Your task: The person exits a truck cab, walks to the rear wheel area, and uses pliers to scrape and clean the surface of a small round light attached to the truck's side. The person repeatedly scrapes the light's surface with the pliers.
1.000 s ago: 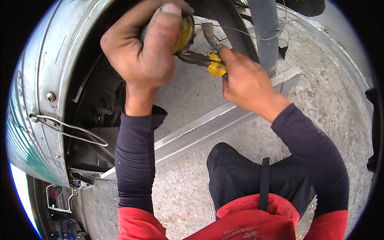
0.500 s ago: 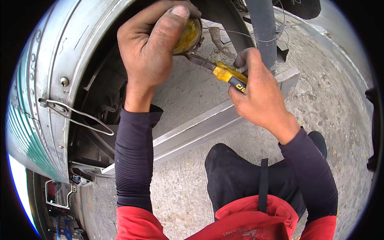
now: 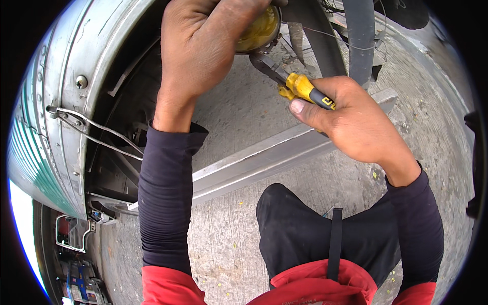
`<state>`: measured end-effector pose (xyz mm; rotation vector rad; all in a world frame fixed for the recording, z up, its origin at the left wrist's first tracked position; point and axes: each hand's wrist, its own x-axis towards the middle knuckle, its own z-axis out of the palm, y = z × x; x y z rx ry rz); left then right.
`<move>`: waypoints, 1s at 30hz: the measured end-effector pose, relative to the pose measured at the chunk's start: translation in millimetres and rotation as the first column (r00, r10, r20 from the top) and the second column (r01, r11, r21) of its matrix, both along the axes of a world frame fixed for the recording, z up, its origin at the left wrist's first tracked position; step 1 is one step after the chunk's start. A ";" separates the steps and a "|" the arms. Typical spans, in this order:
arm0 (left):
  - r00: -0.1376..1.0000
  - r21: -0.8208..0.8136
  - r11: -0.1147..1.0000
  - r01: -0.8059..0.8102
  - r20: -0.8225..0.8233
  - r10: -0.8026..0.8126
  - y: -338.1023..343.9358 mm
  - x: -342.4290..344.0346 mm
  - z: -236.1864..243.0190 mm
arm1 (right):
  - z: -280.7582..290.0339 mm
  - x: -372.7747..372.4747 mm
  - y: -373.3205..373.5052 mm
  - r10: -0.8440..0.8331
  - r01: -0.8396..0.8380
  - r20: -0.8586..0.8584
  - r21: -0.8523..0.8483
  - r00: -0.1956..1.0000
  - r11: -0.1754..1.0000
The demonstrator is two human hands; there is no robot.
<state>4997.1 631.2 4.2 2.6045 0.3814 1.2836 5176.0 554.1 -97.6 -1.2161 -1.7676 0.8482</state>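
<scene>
My left hand (image 3: 201, 56) is wrapped around a round, metal-rimmed part with a yellow face (image 3: 263, 31) at the top of the view. Its fingertips are partly hidden behind the part and cut off by the upper edge. In my right hand (image 3: 356, 117) is a pair of pliers (image 3: 303, 86) with yellow and black handles. Their dark steel jaws touch or nearly touch the lower rim of the round part, by a small rusty bit of metal there. Whether the jaws bite on anything cannot be made out.
At left curves a riveted silver and green vehicle body (image 3: 61, 127) with a bent wire handle (image 3: 101, 133). A long metal beam (image 3: 264, 157) crosses below my hands. Grey metal strips (image 3: 360, 40) and thin loose wire (image 3: 351, 47) hang at upper right. Concrete ground (image 3: 223, 229) lies beneath.
In the view, both hands have shifted right, the right one also lower. My right hand has turned over on the pliers, its thumb now below the handles. The jaws remain by the round part's rim.
</scene>
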 end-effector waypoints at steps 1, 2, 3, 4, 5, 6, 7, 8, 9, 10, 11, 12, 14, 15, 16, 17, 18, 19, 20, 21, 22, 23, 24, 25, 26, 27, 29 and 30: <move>1.000 -0.024 1.000 0.018 0.002 -0.018 1.5 0.8 0.3 | -2.3 -0.3 1.3 0.012 -0.012 -0.052 0.000 0.999 1.000; 0.999 -0.025 0.999 0.031 0.011 -0.030 2.7 1.8 0.0 | -7.3 -2.1 4.2 0.025 -0.025 -0.105 0.001 0.994 1.000; 0.999 -0.026 0.999 0.042 0.021 -0.041 3.8 2.5 -0.1 | -12.3 -4.6 7.2 0.037 -0.037 -0.157 0.003 0.987 0.999; 0.998 -0.005 0.999 0.049 0.038 -0.049 5.6 4.5 -1.8 | -17.3 -6.9 10.2 0.044 -0.047 -0.199 -0.013 0.979 0.999; 0.996 0.008 0.998 0.062 0.058 -0.063 8.6 5.4 -2.9 | -22.1 -9.8 13.3 0.049 -0.057 -0.241 -0.029 0.969 0.998; 0.994 0.020 0.997 0.075 0.076 -0.076 11.4 6.3 -4.2 | -24.8 -11.8 15.2 0.053 -0.068 -0.283 -0.043 0.958 0.997; 0.992 0.024 0.996 0.085 0.095 -0.087 15.2 4.7 -5.3 | -24.8 -15.8 15.3 0.025 -0.037 -0.271 -0.040 0.962 0.999; 0.989 0.031 0.995 0.093 0.109 -0.096 16.5 3.5 -6.1 | -24.2 -20.5 13.9 -0.004 -0.005 -0.259 -0.035 0.966 0.999; 0.987 0.040 0.994 0.102 0.124 -0.107 17.6 2.9 -6.1 | -24.3 -23.4 13.8 -0.034 0.027 -0.248 -0.030 0.968 0.999; 0.983 0.045 0.992 0.116 0.137 -0.121 18.4 4.8 -8.8 | -29.0 -22.8 15.8 -0.045 0.051 -0.246 0.018 0.968 0.999; 0.981 0.056 0.992 0.113 0.155 -0.120 18.0 7.4 -11.0 | -35.5 -21.0 18.9 -0.056 0.074 -0.245 0.067 0.968 0.995; 0.977 0.067 0.992 0.110 0.173 -0.120 17.6 10.1 -12.9 | -40.4 -17.9 21.6 -0.067 0.098 -0.244 0.115 0.967 0.989; 0.974 0.078 0.992 0.095 0.199 -0.108 13.3 14.3 -15.4 | -46.6 -8.6 30.5 -0.059 0.025 0.066 0.428 0.996 0.904; 0.971 0.080 0.991 0.103 0.207 -0.118 12.2 16.5 -15.2 | -48.7 -1.9 37.4 -0.090 -0.048 0.219 0.557 0.972 0.829; 0.967 0.066 0.988 0.141 0.203 -0.152 12.2 16.3 -14.4 | -49.8 3.7 43.1 -0.142 -0.142 0.360 0.657 0.922 0.740; 0.963 0.066 0.983 0.173 0.200 -0.183 14.0 16.3 -14.1 | -50.7 8.4 46.5 -0.211 -0.252 0.482 0.726 0.850 0.640; 0.957 0.066 0.976 0.207 0.196 -0.216 16.0 16.7 -14.1 | -53.2 10.9 45.7 -0.225 -0.274 0.528 0.703 0.819 0.656; 0.955 0.079 0.973 0.218 0.189 -0.229 21.4 13.4 -12.7 | -53.0 7.5 46.2 -0.222 -0.304 0.571 0.680 0.791 0.667; 0.955 0.112 0.972 0.206 0.193 -0.225 23.6 13.3 -12.8 | -43.8 2.0 40.1 -0.163 -0.231 0.552 0.574 0.817 0.786; 0.957 0.142 0.971 0.191 0.195 -0.216 25.8 12.4 -13.4 | -35.9 -2.9 35.2 -0.102 -0.141 0.484 0.441 0.869 0.886; 0.955 0.173 0.968 0.184 0.203 -0.218 28.7 14.4 -14.0 | -27.3 -5.2 29.4 -0.086 -0.039 0.397 0.297 0.914 0.954; 0.955 0.160 0.970 0.181 0.208 -0.213 27.4 12.0 -12.4 | -18.5 -9.3 25.7 -0.081 0.049 0.251 0.134 0.965 0.990; 0.958 0.182 0.972 0.146 0.220 -0.185 24.9 13.3 -13.3 | -13.7 -10.6 23.9 -0.101 0.106 0.099 -0.046 0.990 0.993; 0.960 0.200 0.973 0.112 0.232 -0.159 22.3 16.0 -14.5 | -13.0 -9.7 23.9 -0.112 0.116 0.125 -0.026 0.986 0.993; 0.961 0.220 0.973 0.076 0.245 -0.130 19.8 17.9 -15.4 | -12.5 -9.1 24.6 -0.121 0.123 0.151 -0.006 0.981 0.992; 0.964 0.221 0.975 0.037 0.249 -0.093 18.1 19.3 -14.2 | -12.3 -9.3 25.8 -0.129 0.129 0.176 0.013 0.976 0.992; 0.968 0.200 0.978 0.053 0.230 -0.100 18.0 21.1 -13.1 | -14.9 -7.0 28.4 -0.186 0.162 0.209 0.125 0.960 0.979; 0.970 0.180 0.979 0.099 0.204 -0.136 19.8 15.9 -12.1 | -17.2 -7.0 30.7 -0.213 0.175 0.224 0.181 0.951 0.968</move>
